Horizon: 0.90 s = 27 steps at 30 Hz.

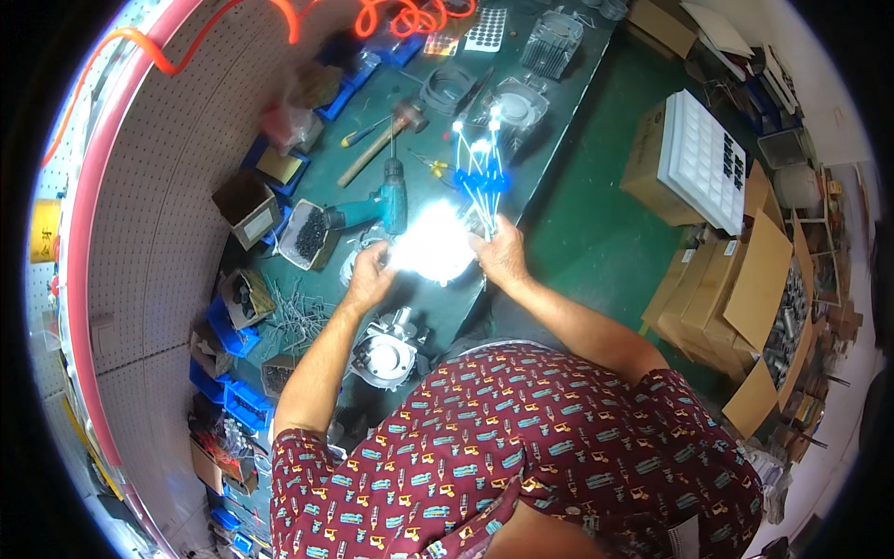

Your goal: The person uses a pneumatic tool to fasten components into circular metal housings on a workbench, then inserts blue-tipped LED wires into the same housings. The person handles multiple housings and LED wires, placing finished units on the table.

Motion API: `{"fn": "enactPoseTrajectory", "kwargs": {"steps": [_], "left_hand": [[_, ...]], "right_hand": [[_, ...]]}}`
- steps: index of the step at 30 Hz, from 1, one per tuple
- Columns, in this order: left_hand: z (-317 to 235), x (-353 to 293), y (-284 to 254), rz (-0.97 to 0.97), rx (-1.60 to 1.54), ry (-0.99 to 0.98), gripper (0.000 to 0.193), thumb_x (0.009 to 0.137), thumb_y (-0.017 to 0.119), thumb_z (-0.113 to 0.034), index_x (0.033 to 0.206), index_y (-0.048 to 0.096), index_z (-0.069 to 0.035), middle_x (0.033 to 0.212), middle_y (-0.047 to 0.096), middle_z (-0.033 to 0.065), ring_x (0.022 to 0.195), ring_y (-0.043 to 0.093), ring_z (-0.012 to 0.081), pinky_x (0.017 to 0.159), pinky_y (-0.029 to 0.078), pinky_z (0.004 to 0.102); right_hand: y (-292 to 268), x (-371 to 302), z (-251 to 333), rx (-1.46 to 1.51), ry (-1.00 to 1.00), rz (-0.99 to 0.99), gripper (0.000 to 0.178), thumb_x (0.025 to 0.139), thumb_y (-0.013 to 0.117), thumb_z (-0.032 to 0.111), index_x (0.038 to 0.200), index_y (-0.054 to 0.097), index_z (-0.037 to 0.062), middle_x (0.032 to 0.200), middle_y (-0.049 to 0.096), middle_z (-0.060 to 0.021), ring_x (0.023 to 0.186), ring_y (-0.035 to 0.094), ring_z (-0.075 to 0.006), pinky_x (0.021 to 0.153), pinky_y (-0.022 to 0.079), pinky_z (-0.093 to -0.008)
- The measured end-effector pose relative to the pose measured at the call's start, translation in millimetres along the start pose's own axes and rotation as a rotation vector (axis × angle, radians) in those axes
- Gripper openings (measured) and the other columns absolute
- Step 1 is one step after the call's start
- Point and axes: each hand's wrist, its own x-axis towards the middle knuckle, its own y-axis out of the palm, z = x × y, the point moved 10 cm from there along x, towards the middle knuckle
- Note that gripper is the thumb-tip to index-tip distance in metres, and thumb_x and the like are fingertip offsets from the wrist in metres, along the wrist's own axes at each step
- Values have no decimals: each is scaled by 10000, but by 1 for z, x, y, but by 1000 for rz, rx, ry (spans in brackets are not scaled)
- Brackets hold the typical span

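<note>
Over the green bench, a round part (435,244) glares so white that its details are washed out. My left hand (371,277) grips its left edge with fingers and thumb. My right hand (501,253) closes on its right side, by the foot of a bundle of pale wires (487,207). The wires fan upward through a blue band (481,180) to bright tips. Just beyond the part lies a teal power drill (386,197), bit pointing away. A silver metal housing (386,352) sits on the bench below my left hand.
A hammer (382,144), a screwdriver (365,131) and yellow-handled pliers (435,167) lie farther up the bench. Left stand a tub of black screws (305,235) and blue bins (226,328). A finned motor housing (553,44) is at the far end; cartons (712,289) stand right.
</note>
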Motion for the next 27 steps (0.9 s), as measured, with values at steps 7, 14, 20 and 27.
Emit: {"fn": "enactPoseTrajectory", "kwargs": {"steps": [7,14,20,27], "left_hand": [[-4,-12,-29,-75,168,-127,199,897,711,-100,1062,700,10,928,701,55,831,634,120,766,526,282],[-103,-28,-63,-413,200,-96,135,954,662,-60,1062,695,14,968,718,79,888,662,122,775,537,284],[-197,29,98,-76,48,-104,229,949,702,-73,1147,629,16,1005,673,46,919,640,116,831,537,282],[-208,100,213,-71,-343,-345,261,929,720,-49,1122,550,-4,857,636,36,745,610,98,646,527,258]], "right_hand": [[-9,-2,8,275,82,111,279,863,770,125,1065,633,-10,755,651,-39,575,656,-119,444,488,-265],[-51,19,26,457,121,104,288,986,696,306,940,563,55,698,579,-6,537,572,-86,455,463,-237],[-87,51,31,615,81,123,330,1043,601,373,939,551,63,646,549,10,516,560,-84,456,447,-241],[-156,102,44,587,-31,164,335,1060,576,341,890,558,52,691,555,14,588,533,-77,531,439,-259]]}}
